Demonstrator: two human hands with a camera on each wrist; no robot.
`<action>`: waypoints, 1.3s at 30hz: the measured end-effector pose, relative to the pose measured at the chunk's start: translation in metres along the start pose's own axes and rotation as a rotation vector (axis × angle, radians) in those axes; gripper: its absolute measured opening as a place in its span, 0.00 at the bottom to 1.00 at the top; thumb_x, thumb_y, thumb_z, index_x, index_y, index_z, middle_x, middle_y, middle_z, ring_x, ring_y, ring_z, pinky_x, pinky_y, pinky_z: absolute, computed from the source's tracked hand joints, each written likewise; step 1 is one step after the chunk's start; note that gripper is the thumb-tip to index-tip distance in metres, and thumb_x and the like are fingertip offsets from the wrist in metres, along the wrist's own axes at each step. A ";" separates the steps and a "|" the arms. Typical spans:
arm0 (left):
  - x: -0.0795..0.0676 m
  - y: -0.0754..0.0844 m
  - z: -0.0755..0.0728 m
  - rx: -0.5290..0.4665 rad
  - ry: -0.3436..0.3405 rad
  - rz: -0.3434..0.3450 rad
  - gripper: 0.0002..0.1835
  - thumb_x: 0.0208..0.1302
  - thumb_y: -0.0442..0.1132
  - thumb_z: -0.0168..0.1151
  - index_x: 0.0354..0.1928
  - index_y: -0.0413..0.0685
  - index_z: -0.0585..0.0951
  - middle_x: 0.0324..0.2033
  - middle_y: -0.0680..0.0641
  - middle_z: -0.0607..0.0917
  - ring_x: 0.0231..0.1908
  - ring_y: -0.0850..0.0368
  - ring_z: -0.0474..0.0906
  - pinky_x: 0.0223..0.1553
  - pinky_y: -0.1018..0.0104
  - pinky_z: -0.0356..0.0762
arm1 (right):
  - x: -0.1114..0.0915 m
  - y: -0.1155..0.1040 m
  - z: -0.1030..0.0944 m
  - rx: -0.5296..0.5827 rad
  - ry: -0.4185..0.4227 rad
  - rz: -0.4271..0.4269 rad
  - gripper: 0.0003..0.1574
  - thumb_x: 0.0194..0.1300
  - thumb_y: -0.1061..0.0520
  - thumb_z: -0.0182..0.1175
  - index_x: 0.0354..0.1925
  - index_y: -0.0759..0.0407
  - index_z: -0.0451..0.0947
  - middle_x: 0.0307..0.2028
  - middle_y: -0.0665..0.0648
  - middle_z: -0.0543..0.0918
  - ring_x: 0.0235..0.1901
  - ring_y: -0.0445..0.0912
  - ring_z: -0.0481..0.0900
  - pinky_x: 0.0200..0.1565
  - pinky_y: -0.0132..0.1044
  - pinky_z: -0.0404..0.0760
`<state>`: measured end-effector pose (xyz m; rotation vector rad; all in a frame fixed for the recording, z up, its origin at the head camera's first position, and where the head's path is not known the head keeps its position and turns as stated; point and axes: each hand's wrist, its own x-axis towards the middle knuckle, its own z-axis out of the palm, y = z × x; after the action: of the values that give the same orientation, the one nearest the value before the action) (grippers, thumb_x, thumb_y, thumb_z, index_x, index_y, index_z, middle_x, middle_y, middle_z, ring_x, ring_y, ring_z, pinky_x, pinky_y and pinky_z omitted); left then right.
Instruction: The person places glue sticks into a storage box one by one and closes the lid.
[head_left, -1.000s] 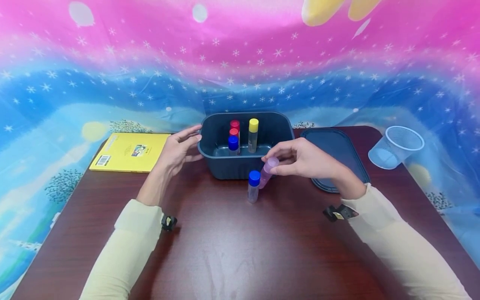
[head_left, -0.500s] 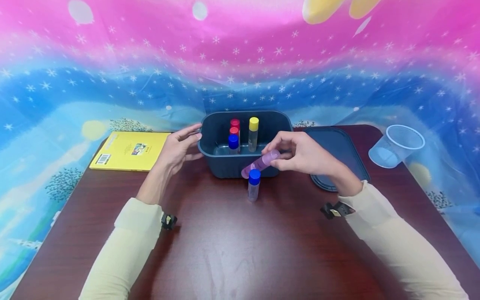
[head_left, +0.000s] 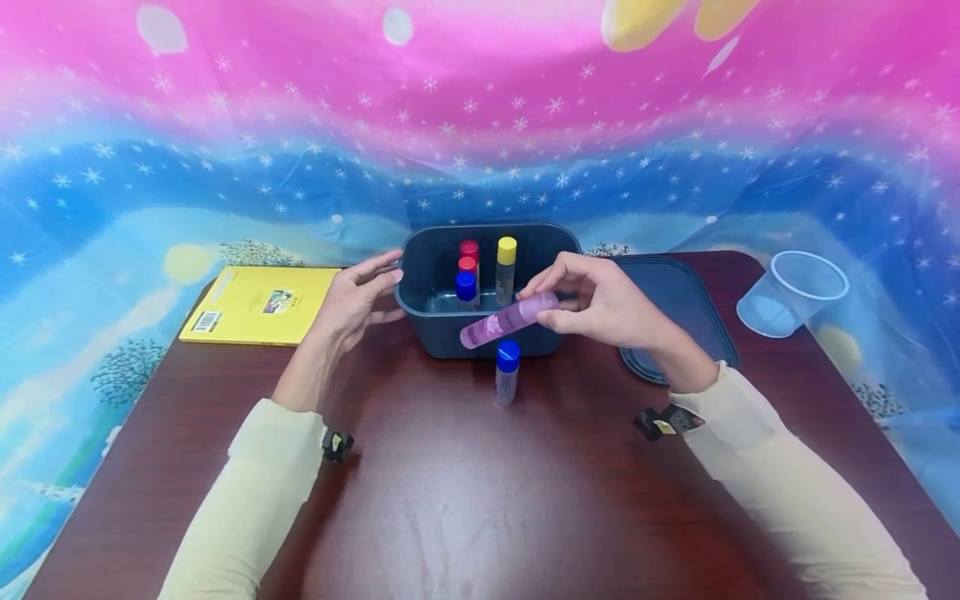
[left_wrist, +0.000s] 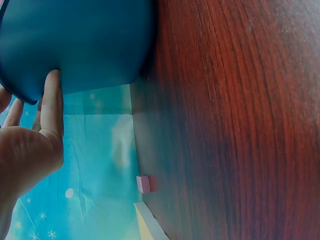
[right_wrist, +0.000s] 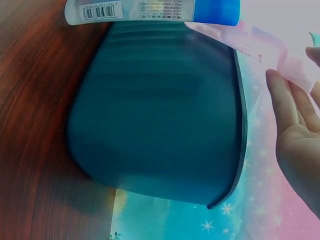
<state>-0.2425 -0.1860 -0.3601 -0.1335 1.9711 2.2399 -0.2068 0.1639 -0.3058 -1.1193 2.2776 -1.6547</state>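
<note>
My right hand [head_left: 607,304] pinches a purple see-through glue stick [head_left: 495,325] by its upper end between thumb and fingers. The stick slants down to the left, overlapping the front wall of a dark plastic bin [head_left: 442,337] in the head view. In the right wrist view this stick [right_wrist: 240,40] looks pale pink. My left hand [head_left: 348,304] rests straight fingers against the bin's left end, at the rim. Upright inside the bin are two red-capped sticks [head_left: 468,250], a blue-capped one [head_left: 466,287] and a yellow-capped one [head_left: 506,271]. Before the bin stands another blue-capped glue stick [head_left: 507,375].
A yellow book [head_left: 262,304] lies left of the bin on the dark wooden table [head_left: 465,483]. The bin's dark lid [head_left: 667,292] lies to its right, partly hidden behind my right hand. Farther right is a white mesh cup [head_left: 791,292]. A patterned cloth [head_left: 480,125] hangs behind.
My right hand has lifted the purple glue stick slightly and swung its lower end up to the left, from steep to nearly level. My left hand has stayed at the bin.
</note>
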 end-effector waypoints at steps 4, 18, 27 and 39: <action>-0.001 0.000 0.000 -0.031 -0.013 0.013 0.26 0.70 0.39 0.66 0.69 0.53 0.77 0.67 0.42 0.74 0.55 0.43 0.83 0.45 0.48 0.85 | 0.001 0.000 0.000 0.045 0.020 -0.052 0.13 0.60 0.75 0.64 0.42 0.66 0.76 0.49 0.64 0.85 0.48 0.52 0.85 0.46 0.41 0.87; -0.001 0.001 0.001 -0.039 -0.012 0.025 0.26 0.70 0.38 0.67 0.69 0.52 0.77 0.67 0.41 0.74 0.55 0.43 0.82 0.43 0.49 0.86 | 0.003 -0.002 0.000 0.135 0.101 -0.105 0.14 0.59 0.78 0.62 0.42 0.72 0.73 0.49 0.62 0.85 0.47 0.55 0.85 0.45 0.41 0.87; -0.001 0.000 0.001 -0.025 -0.012 0.019 0.26 0.69 0.39 0.67 0.69 0.53 0.77 0.68 0.42 0.74 0.55 0.44 0.82 0.44 0.49 0.85 | 0.003 -0.003 0.000 0.102 0.174 -0.070 0.13 0.61 0.75 0.63 0.43 0.71 0.72 0.50 0.62 0.84 0.47 0.54 0.85 0.44 0.39 0.87; -0.001 0.001 0.001 -0.015 -0.005 0.023 0.26 0.70 0.40 0.66 0.69 0.53 0.77 0.67 0.42 0.75 0.57 0.41 0.80 0.46 0.47 0.85 | 0.006 0.000 -0.006 0.119 0.250 -0.082 0.16 0.64 0.75 0.62 0.51 0.72 0.75 0.52 0.62 0.85 0.52 0.54 0.83 0.46 0.38 0.87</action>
<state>-0.2419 -0.1849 -0.3593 -0.1072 1.9631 2.2677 -0.2141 0.1654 -0.3020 -1.0444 2.2624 -2.0369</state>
